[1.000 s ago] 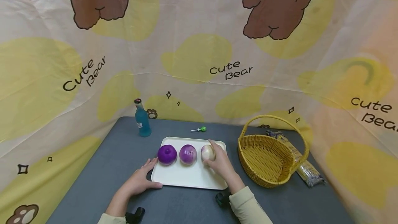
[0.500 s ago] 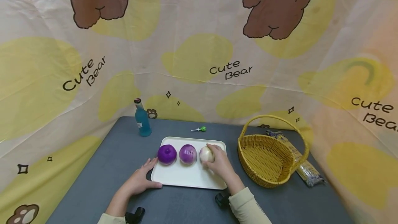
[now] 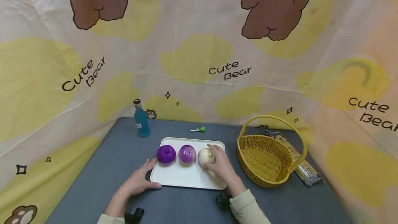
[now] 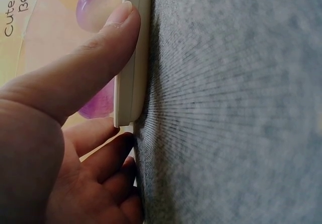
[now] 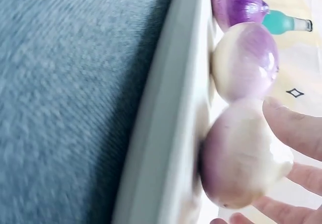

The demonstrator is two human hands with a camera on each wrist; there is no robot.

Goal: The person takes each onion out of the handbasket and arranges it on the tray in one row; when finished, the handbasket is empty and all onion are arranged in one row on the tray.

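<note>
A white rectangular tray [image 3: 177, 177] holds three onions in a row. The left onion [image 3: 166, 155] is deep purple, and the middle onion [image 3: 187, 154] is purple with a paler side. My right hand [image 3: 221, 164] grips the right onion [image 3: 205, 156], which is mostly white with a purple part, thumb on the near side and fingers on the far side. In the right wrist view this white-and-purple onion [image 5: 236, 158] is against or very near the middle one. At the tray's near left corner rests my left hand [image 3: 140, 180], fingers spread along the side, thumb [image 4: 85, 65] at the front rim.
A yellow wicker basket [image 3: 244, 168] with a raised handle stands right of the tray, beside a long clear-and-yellow package [image 3: 306, 172]. Behind the tray lies a green lollipop [image 3: 202, 129]. A blue bottle [image 3: 142, 123] stands at the back left of the grey table [image 3: 183, 205].
My right hand has shifted slightly left, and the white-and-purple onion has moved a little toward the middle one and turned. The left hand keeps its place on the tray.
</note>
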